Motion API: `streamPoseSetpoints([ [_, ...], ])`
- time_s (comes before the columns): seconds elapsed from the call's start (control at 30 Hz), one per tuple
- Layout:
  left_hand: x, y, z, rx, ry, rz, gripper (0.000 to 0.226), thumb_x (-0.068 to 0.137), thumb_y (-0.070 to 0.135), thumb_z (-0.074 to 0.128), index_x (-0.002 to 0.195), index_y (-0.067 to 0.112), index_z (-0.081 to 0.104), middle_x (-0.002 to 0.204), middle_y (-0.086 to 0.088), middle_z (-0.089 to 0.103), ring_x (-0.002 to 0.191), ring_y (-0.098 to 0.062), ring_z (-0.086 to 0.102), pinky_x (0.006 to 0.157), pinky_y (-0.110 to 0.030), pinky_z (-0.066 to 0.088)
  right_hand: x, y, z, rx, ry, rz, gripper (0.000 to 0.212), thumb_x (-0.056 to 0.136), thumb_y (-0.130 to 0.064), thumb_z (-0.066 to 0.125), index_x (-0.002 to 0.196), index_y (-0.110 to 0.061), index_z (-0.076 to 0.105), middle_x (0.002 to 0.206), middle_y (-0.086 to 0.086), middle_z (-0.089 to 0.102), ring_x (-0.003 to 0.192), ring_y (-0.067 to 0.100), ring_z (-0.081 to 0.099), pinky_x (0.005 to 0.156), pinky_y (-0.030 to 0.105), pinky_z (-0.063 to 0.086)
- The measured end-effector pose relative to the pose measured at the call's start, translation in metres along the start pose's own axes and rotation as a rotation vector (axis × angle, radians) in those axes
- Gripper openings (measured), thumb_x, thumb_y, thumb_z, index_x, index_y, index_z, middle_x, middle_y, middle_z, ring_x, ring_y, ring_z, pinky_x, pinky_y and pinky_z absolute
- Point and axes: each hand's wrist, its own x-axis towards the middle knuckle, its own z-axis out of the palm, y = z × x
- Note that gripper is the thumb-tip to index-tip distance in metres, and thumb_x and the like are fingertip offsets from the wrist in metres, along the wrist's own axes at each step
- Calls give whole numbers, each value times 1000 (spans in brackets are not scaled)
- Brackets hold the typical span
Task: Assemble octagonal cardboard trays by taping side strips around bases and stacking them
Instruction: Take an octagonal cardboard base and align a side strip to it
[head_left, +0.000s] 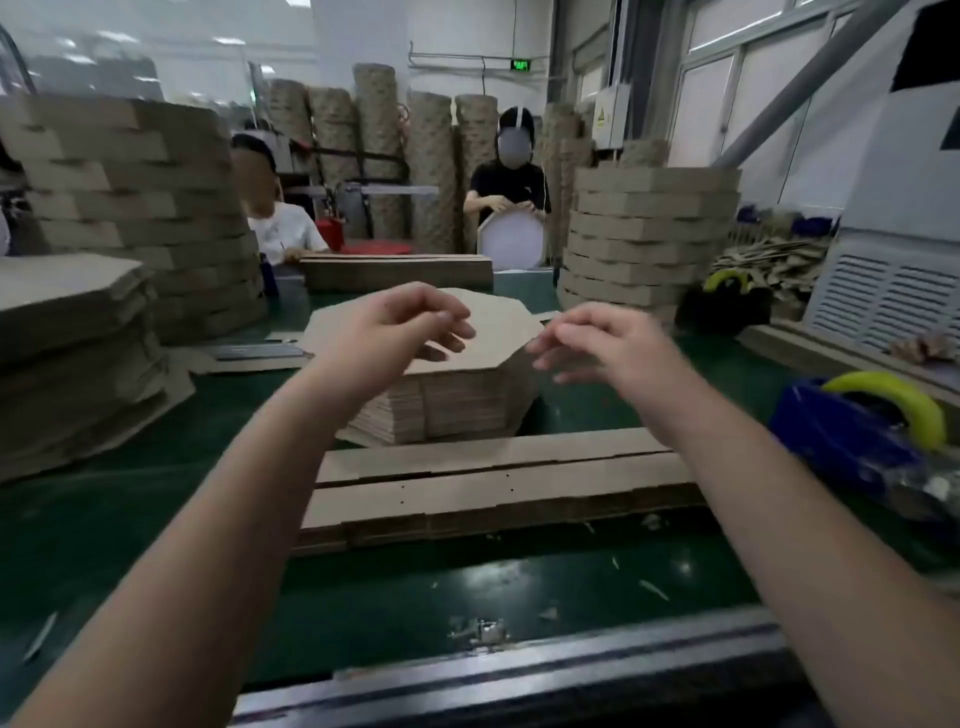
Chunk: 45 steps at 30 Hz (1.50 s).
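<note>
**Q:** What occupies the left of centre?
**A:** The left hand hovers over the stack of octagonal bases, its fingers loosely curled and holding nothing.

**Q:** And further right?
**A:** The right hand, equally loose and empty, hangs just beside the stack's right edge. Side strips lie nearer the person on the green table. A tape dispenser sits far right.
</note>
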Motion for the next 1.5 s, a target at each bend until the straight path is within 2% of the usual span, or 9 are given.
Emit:
streamPoseSetpoints([
  [0.1, 41, -37, 7, 488, 169, 7, 19, 93, 8, 52, 106, 12, 65, 102, -1, 69, 96, -14, 62, 88, -27, 51, 52, 27, 35, -371, 108, -18, 19, 93, -11, 56, 107, -14, 68, 109, 0, 70, 101, 15, 64, 87, 28, 51],
  [0.23, 82, -95, 4, 1180, -54, -130, 47, 90, 19, 48, 137, 15, 46, 144, -6, 42, 133, -24, 37, 110, -39, 30, 110, 69, 74, -821, -119, 33, 62, 87, -7, 50, 147, -11, 34, 153, 6, 34, 140, 22, 31, 115, 35, 28],
  [0.5, 85, -139, -8, 1369, -284, -291, 70, 92, 21, 34, 153, 11, 1, 161, -10, -1, 147, -29, 0, 119, -46, 6, 116, 117, 96, -1179, -196, -5, 68, 93, -15, 45, 154, -17, 14, 163, -1, 11, 149, 16, 8, 121, 43, 3],
  [0.77, 55, -111, -1, 1685, -308, -106, 56, 97, 20, 43, 146, 3, 20, 146, -15, 33, 127, -33, 41, 98, -42, 42, 93, 112, 91, -1300, -64, -183, 35, 100, -19, 42, 135, -19, 45, 142, -2, 48, 129, 21, 42, 103, 37, 33],
  [1.0, -5, -92, 27, 1935, -237, 134, 48, 99, 15, 43, 140, -3, 27, 133, -19, 47, 114, -32, 55, 85, -35, 47, 48, 85, 96, -1543, -21, -387, 27, 91, -7, 44, 117, -7, 53, 115, 10, 59, 107, 28, 53, 72, 33, 41],
  [1.13, -41, -89, 21, 1517, -170, 152, 47, 99, 38, 31, 138, 14, 41, 141, -8, 45, 123, -30, 45, 96, -39, 36, 5, 80, 91, -1731, -32, -567, 20, 78, -18, 68, 98, -14, 70, 95, -1, 61, 84, 17, 60, 46, 25, 36],
  [1.3, -51, -94, -15, 820, 558, -387, 54, 94, 40, 47, 142, 18, 37, 156, -11, 19, 142, -29, 16, 114, -44, 13, -39, 81, 73, -1764, 51, -858, 31, 84, -7, 50, 102, -14, 74, 98, -2, 69, 72, 13, 61, 39, 22, 38],
  [1.4, -55, -86, -31, -109, 782, -711, 63, 88, 27, 66, 138, 4, 36, 138, -19, 43, 120, -35, 46, 95, -45, 43, -67, 75, 67, -1732, 81, -1000, 40, 82, -5, 48, 113, -8, 72, 107, 2, 71, 73, 14, 63, 41, 21, 41],
  [1.5, -64, -79, -37, -715, 775, -602, 19, 90, 5, 62, 107, 0, 56, 114, -16, 61, 89, -25, 63, 73, -36, 55, -94, 64, 62, -1656, 46, -1014, 42, 77, -7, 67, 119, -6, 69, 108, 3, 71, 73, 13, 63, 41, 19, 42],
])
